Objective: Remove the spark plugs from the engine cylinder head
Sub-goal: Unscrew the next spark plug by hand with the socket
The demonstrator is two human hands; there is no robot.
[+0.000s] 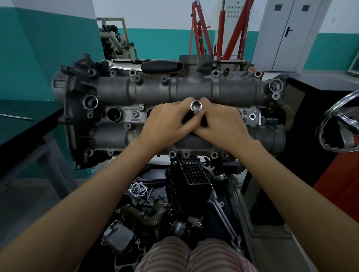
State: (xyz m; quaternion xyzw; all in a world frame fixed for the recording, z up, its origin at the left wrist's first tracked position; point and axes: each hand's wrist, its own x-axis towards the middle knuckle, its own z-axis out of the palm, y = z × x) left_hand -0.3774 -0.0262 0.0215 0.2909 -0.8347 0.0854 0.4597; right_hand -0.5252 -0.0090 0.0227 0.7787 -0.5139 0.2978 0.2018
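Observation:
The grey engine cylinder head (119, 90) lies across the stand in front of me, its plug wells in a row along the middle. One open well (113, 114) shows at the left. A shiny spark plug socket (196, 106) stands upright over a middle well, its open end facing me. My left hand (167, 123) and my right hand (220, 125) meet around the socket, fingers and thumbs pinching it from both sides. No spark plug is visible; the well under my hands is hidden.
A black-handled tool (161, 66) lies on the far side of the head. Loose engine parts and a wrench (222, 216) fill the tray below. A chrome handwheel (343, 124) sits at the right, a dark bench (14, 126) at the left, a red crane (218, 26) behind.

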